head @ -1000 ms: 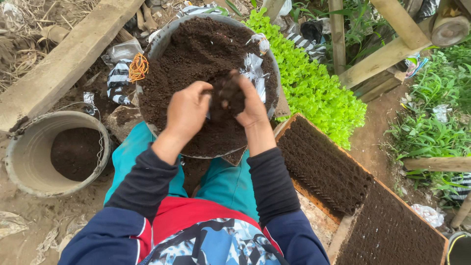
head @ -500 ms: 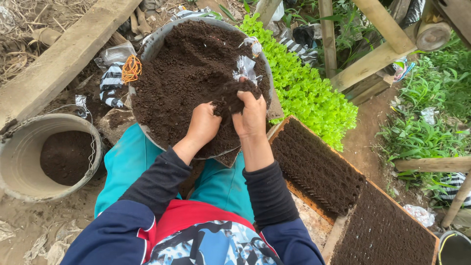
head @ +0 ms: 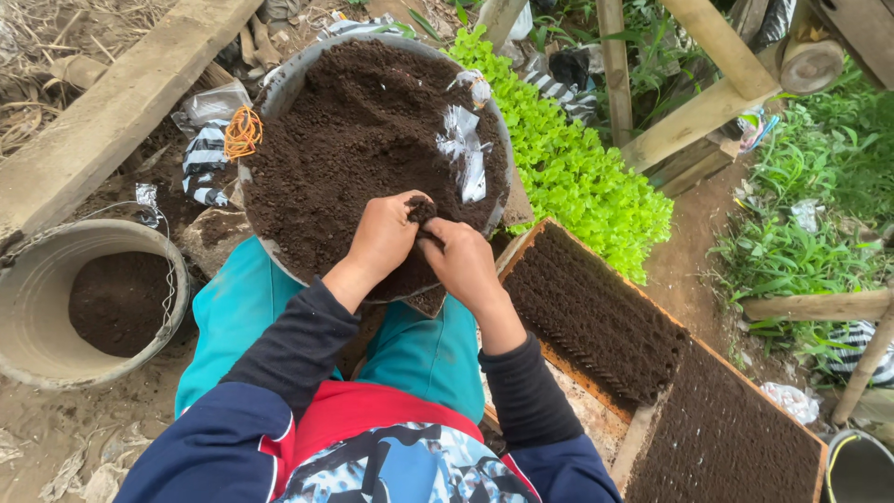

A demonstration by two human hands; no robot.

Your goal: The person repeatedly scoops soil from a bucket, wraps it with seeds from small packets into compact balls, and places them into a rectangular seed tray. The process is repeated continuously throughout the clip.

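Outdoors, bare dirt ground (head: 56, 428) underfoot, no real worktop here. Big round basin (head: 279, 88) heaped with dark soil (head: 345, 140) parked right in front of the knees in teal trousers (head: 419, 349). Crumpled clear plastic scraps (head: 463, 149) lying on the soil toward the basin's right side. Orange string bundle (head: 244, 132) hanging just off the basin's left rim, striped plastic bits (head: 200, 158) below it. Left of the basin: a pale bucket (head: 37, 298) with some soil at the bottom, plus a long wooden plank (head: 112, 107) running diagonally. Right of the basin: a patch of bright green seedlings (head: 577, 168), then a wood-framed seed tray (head: 605, 317) packed with soil, a second tray (head: 736, 438) just beyond it. Timber posts (head: 694, 116) and weeds further right of the basin.

Left hand (head: 384, 235) curled mostly closed over the near edge of the basin, pinching a small clump of soil (head: 421, 210) at the fingertips. Right hand (head: 458, 259) also curled nearly shut, pressed up against the left hand and touching the same clump from the right. Both hovering over the soil at the basin's near rim, dark sleeves (head: 521, 391) pushed to the wrists.
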